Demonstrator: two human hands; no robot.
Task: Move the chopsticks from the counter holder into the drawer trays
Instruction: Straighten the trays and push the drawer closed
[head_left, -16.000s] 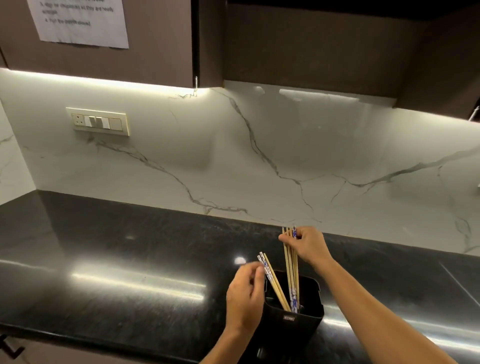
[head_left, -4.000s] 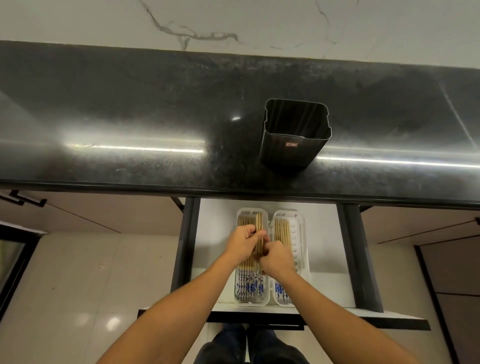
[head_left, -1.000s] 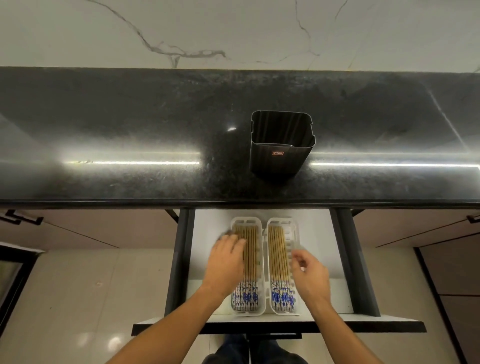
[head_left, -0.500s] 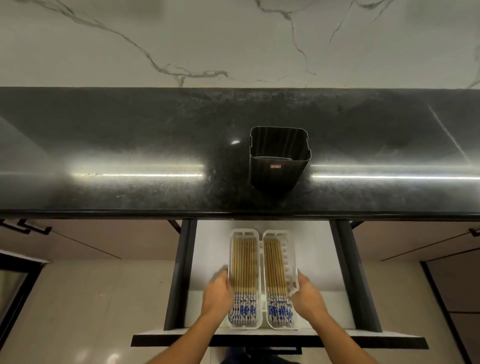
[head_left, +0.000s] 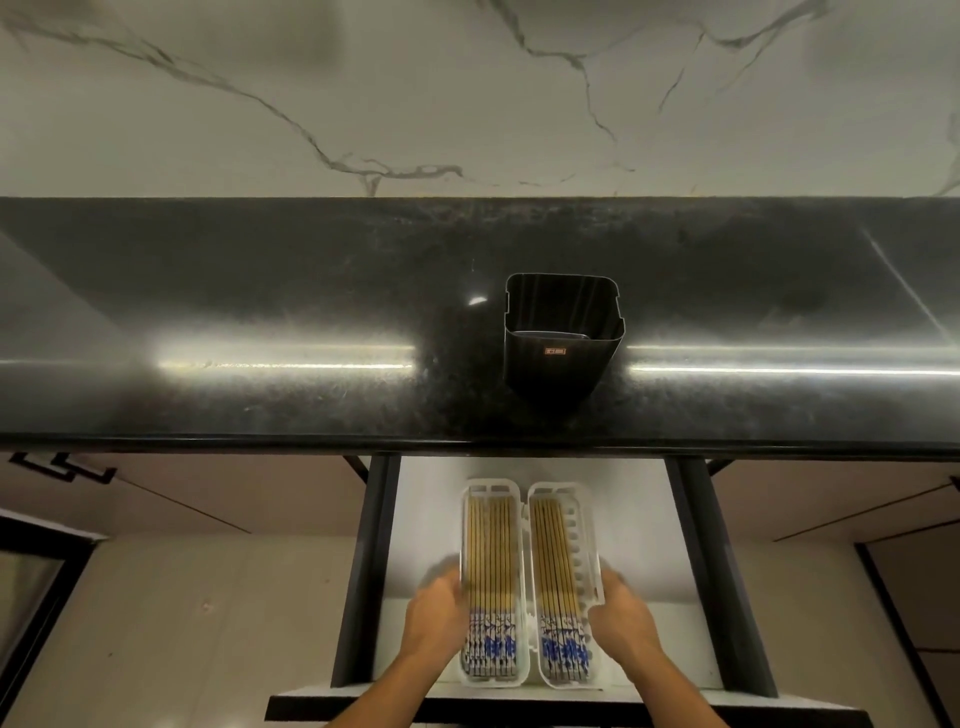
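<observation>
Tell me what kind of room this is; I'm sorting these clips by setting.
Most likely a home kitchen: a polished black stone counter under a veined marble backsplash, and an open drawer below holding two white trays of chopsticks.

The square black plastic holder (head_left: 563, 340) stands on the dark polished stone counter (head_left: 260, 312). At its six o'clock, in the open white drawer (head_left: 639, 519), two white slotted plastic trays (head_left: 522, 519) lie side by side, wooden chopsticks (head_left: 491, 561) inside each.
</observation>
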